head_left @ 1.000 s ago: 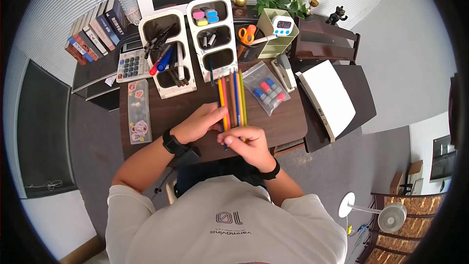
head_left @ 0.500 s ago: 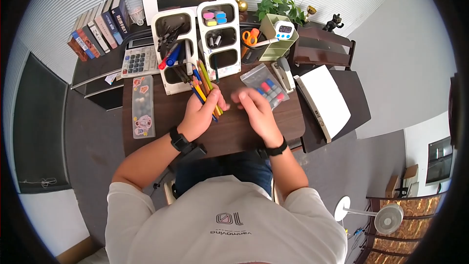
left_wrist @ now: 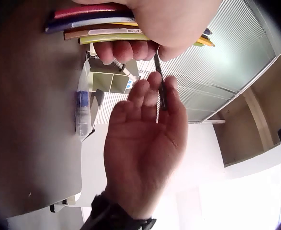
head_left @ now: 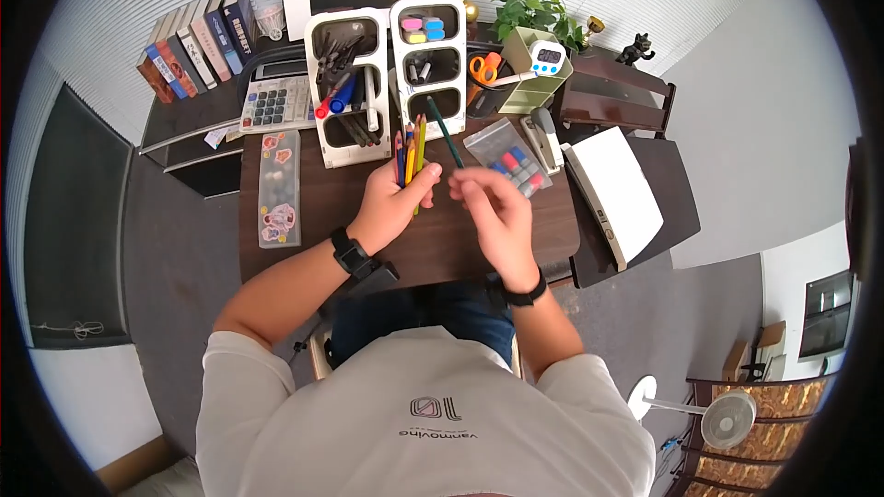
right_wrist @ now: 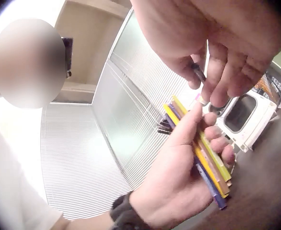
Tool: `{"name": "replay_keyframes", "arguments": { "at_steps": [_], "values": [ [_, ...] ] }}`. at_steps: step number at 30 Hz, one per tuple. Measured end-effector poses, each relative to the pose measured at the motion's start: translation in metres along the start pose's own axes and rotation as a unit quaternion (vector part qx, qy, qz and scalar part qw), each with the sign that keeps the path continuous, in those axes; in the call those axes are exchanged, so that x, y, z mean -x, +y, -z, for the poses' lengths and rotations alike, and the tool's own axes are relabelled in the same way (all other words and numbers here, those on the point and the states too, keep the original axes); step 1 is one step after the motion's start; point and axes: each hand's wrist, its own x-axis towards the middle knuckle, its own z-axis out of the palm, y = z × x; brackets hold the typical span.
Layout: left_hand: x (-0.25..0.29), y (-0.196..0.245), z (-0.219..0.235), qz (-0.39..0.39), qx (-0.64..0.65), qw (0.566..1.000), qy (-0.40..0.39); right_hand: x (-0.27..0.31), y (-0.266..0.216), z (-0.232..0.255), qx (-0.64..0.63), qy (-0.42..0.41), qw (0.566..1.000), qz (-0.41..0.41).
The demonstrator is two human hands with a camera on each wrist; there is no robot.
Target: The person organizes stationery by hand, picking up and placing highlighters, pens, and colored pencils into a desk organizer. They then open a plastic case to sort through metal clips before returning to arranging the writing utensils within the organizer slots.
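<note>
In the head view my left hand (head_left: 391, 207) grips a bundle of coloured pencils (head_left: 411, 155), held roughly upright above the desk. Yellow, blue, brown and lime-green pencils (right_wrist: 211, 167) show in the right wrist view, with the left thumb laid across them. My right hand (head_left: 502, 221) pinches a dark green pencil (head_left: 446, 133) between thumb and fingertips. Its far end overlaps the bottom compartment of the right-hand white organizer (head_left: 431, 143). From the left wrist camera, the dark pencil (left_wrist: 160, 88) runs between the two hands.
Left of that stands another white organizer (head_left: 354, 156) with pens and markers. A sticker-covered pencil case (head_left: 279, 184) and a calculator (head_left: 276, 103) lie at the left. Rightward are a zip bag of markers (head_left: 511, 161), a stapler (head_left: 543, 143), a pen cup (head_left: 483, 101) and a white box (head_left: 617, 193).
The left hand has lifted the pencils, tilted them, then brought them more upright. My right hand has let go of the bundle and now pinches the dark green pencil, which stood in the organizer.
</note>
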Motion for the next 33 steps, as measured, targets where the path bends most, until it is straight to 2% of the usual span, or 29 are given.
{"name": "replay_keyframes", "arguments": {
  "at_steps": [4,6,8,11,13,16,18,20,22,26,28,29,31,32,33],
  "values": [
    [0.003,0.001,-0.004,0.028,-0.007,0.999,-0.014,0.027,0.006,0.0,-0.059,-0.003,0.998,-0.016],
    [0.003,-0.002,-0.009,0.001,0.055,0.998,-0.033,0.027,0.017,-0.002,-0.031,-0.006,0.999,0.002],
    [0.004,0.001,-0.007,-0.024,0.071,0.993,-0.093,0.022,0.029,-0.003,-0.002,-0.018,1.0,0.01],
    [0.006,0.009,-0.008,0.007,0.055,0.995,-0.088,0.02,0.036,-0.005,0.013,-0.044,0.999,0.014],
    [0.006,0.006,-0.006,0.005,0.025,0.997,-0.073,0.02,0.035,-0.009,0.11,-0.051,0.992,0.029],
    [0.006,0.008,-0.006,-0.068,0.013,0.996,-0.052,0.019,0.039,-0.009,0.184,-0.026,0.98,0.065],
    [0.004,0.007,-0.004,-0.113,-0.065,0.99,-0.044,0.017,0.038,-0.008,0.193,-0.011,0.979,0.066],
    [0.004,0.003,-0.005,-0.087,-0.058,0.992,-0.073,0.017,0.046,-0.004,0.199,-0.013,0.979,0.044],
    [0.002,-0.003,-0.004,-0.148,-0.161,0.972,-0.087,0.018,0.051,-0.005,0.217,-0.016,0.975,0.034],
    [0.0,-0.013,-0.004,-0.104,-0.169,0.976,-0.09,0.018,0.047,-0.009,0.252,-0.027,0.967,0.017],
    [0.001,-0.017,-0.007,-0.091,-0.085,0.988,-0.095,0.02,0.051,-0.005,0.293,-0.023,0.955,0.032],
    [0.001,-0.018,-0.007,-0.091,-0.083,0.988,-0.099,0.021,0.049,-0.006,0.295,-0.02,0.955,0.031],
    [-0.001,-0.018,-0.007,-0.019,-0.002,0.992,-0.122,0.022,0.042,-0.011,0.267,-0.005,0.961,0.065],
    [0.001,-0.018,-0.007,-0.063,-0.034,0.994,-0.086,0.023,0.041,-0.012,0.262,0.014,0.961,0.083],
    [-0.001,-0.017,-0.006,-0.065,-0.035,0.993,-0.096,0.023,0.041,-0.012,0.26,0.023,0.96,0.103]
  ]
}}
